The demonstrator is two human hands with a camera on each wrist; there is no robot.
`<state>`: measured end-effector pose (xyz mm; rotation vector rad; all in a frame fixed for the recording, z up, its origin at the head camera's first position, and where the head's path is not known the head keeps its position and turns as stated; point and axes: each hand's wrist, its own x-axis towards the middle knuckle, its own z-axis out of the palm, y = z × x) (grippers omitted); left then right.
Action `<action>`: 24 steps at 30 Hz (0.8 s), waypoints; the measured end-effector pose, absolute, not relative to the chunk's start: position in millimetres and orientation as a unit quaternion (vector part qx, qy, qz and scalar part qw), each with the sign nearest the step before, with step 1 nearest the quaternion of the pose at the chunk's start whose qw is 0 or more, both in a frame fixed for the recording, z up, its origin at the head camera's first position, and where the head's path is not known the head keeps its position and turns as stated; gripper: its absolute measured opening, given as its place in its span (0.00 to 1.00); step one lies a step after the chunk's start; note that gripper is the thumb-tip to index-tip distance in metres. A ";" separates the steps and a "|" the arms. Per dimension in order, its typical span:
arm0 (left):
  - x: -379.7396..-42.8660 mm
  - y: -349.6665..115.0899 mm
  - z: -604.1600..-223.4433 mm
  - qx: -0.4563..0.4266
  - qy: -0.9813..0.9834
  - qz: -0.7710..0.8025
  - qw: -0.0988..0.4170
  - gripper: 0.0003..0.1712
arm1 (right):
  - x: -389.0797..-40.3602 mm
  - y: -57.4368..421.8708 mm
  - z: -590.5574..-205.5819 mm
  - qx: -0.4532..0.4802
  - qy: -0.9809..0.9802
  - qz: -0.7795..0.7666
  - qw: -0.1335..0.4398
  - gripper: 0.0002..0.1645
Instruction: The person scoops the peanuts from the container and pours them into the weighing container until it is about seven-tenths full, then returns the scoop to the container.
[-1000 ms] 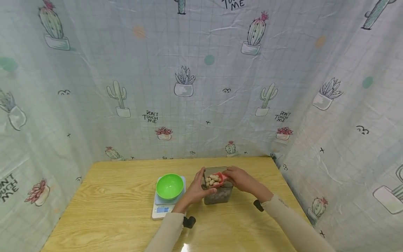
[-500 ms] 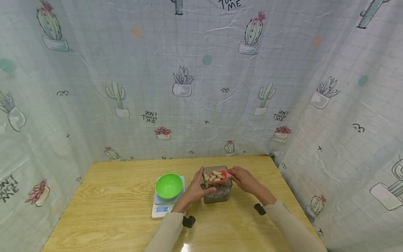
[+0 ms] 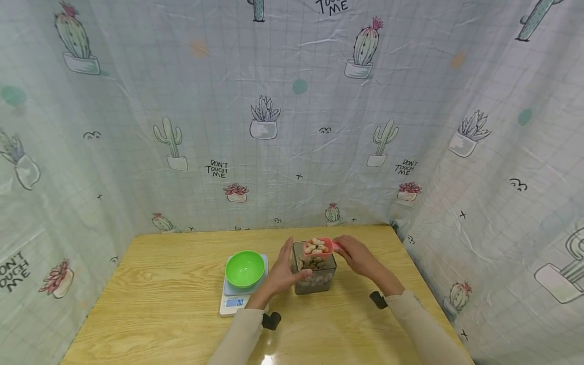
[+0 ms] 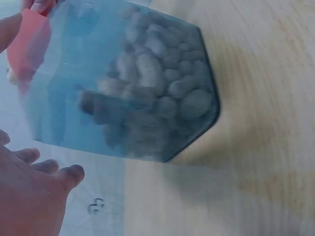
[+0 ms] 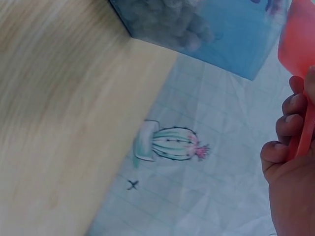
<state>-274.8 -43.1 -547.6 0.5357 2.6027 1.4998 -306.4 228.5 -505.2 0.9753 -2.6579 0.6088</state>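
My right hand (image 3: 358, 257) grips the handle of a red scoop (image 3: 329, 247), its fingers curled round it in the right wrist view. Unshelled peanuts (image 3: 316, 247) fill the scoop, which is above the top of a clear, dark-tinted container (image 3: 315, 288). More peanuts (image 4: 150, 73) lie inside the container, seen through its wall in the left wrist view. My left hand (image 3: 281, 276) is at the container's left side near the rim, fingers straight and thumb spread toward the front.
Left of the container, a green bowl (image 3: 245, 269) stands on a white kitchen scale (image 3: 226, 307) whose display reads 0.0. The wooden table (image 3: 173, 284) meets a cactus-print curtain (image 3: 292, 152) at its back edge.
The right hand has lifted the scoop of peanuts from inside the container to above its rim, slightly to the right. The left hand stays at the container's left side.
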 end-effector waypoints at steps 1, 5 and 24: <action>-273.8 -44.4 -543.8 0.180 0.851 0.491 0.038 0.65 | -306.9 228.3 -503.5 0.338 -0.911 0.203 0.124 0.12; -267.7 -50.7 -527.4 0.182 0.855 0.486 0.023 0.63 | -307.4 225.1 -494.5 0.351 -0.908 0.189 0.129 0.12; -239.7 -126.4 -489.3 0.141 0.872 0.463 -0.072 0.60 | -307.4 169.2 -460.1 0.379 -0.902 0.179 0.107 0.11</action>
